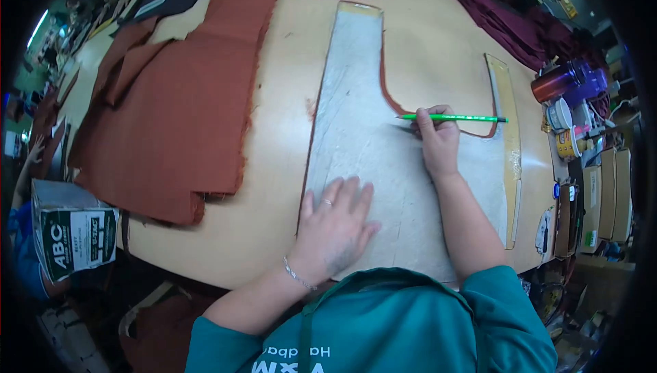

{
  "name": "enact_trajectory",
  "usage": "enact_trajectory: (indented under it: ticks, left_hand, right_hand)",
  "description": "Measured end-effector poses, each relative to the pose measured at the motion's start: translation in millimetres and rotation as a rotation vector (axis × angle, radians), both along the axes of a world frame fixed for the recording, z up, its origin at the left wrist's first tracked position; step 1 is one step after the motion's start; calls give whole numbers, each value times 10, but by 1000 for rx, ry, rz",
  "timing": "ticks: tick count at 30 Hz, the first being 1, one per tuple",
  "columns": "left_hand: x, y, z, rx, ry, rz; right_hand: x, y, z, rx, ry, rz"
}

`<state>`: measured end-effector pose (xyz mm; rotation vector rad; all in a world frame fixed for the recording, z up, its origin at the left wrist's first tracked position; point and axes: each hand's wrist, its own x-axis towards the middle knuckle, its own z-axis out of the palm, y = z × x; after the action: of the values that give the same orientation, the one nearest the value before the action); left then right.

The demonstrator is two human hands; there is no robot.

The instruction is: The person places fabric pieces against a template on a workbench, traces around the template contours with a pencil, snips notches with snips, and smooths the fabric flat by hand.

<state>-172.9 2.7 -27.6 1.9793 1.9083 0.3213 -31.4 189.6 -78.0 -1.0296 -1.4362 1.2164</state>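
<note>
A large pale grey pattern template [383, 168] with a curved cut-out lies on the table, taped yellow at its upper ends and right side. Rust-brown cloth shows as a thin rim along its edges. My left hand [335, 226] rests flat on the template's lower left, fingers spread and slightly blurred; a ring and a bracelet are on it. In my right hand [439, 137] a green pencil [472, 118] is gripped, lying almost level with its tip pointing left, near the lower curve of the cut-out. Whether the tip touches the template I cannot tell.
Rust-brown fabric [171, 113] with frayed edges lies to the left on the table [280, 133]. Maroon cloth [499, 17] is bunched along the far edge. At right stand a tumbler [554, 82] and small tubs [567, 142]. A printed carton [75, 236] sits at lower left.
</note>
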Motion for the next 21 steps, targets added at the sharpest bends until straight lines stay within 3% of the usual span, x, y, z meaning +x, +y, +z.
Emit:
enact_trajectory:
  ticks: [5, 9, 11, 15, 20, 21]
  left_hand:
    - [-221, 1187, -153, 289, 82, 77]
    - [-482, 2271, -358, 330, 85, 165]
    - [-605, 2743, -457, 399, 91, 338]
    - [-635, 3109, -462, 294, 96, 545]
    - [-715, 3099, -546, 366, 73, 476]
    - [-727, 3079, -532, 348, 60, 467]
  right_hand:
    - [-24, 4, -25, -65, 117, -9]
    - [-6, 12, -65, -37, 101, -22]
    - [20, 11, -42, -33, 46, -3]
    - [-6, -5, -24, -59, 148, -1]
    - [-33, 95, 31, -132, 159, 29]
    - [-127, 204, 229, -244, 139, 16]
